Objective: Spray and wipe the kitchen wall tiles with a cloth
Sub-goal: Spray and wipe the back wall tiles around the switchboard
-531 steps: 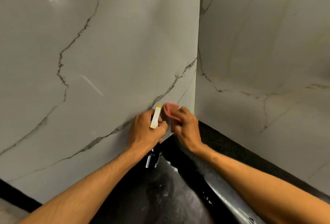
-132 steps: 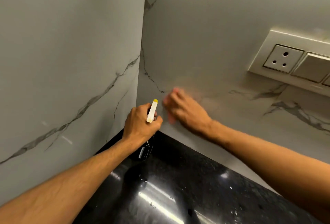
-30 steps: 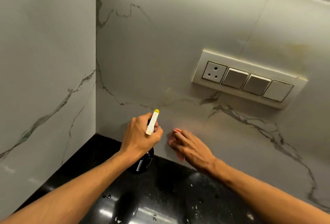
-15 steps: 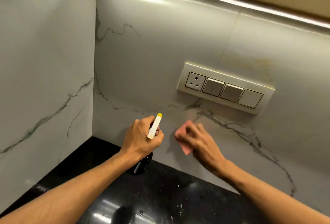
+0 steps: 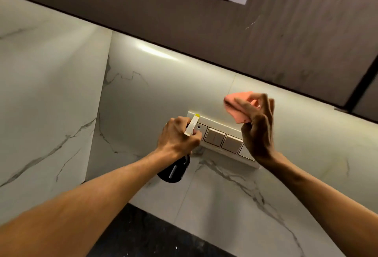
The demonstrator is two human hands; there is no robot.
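Observation:
My left hand (image 5: 177, 137) grips a spray bottle (image 5: 174, 171) with a dark body and a white, yellow-tipped nozzle, held in front of the left end of the switch panel. My right hand (image 5: 256, 128) holds a bunched pink cloth (image 5: 239, 106), raised in front of the marble wall tiles (image 5: 155, 90) above the right end of the panel. I cannot tell whether the cloth touches the wall. Both forearms reach in from below.
A cream switch panel (image 5: 222, 140) with a socket and several switches is mounted on the back wall. A dark cabinet underside (image 5: 204, 31) overhangs the tiles. The walls meet in a corner (image 5: 102, 101) at left. A black countertop (image 5: 147, 236) lies below.
The view has tilted upward. My right hand lifted the pink cloth from below the switch panel to above its right end. My left hand with the bottle rose to panel height.

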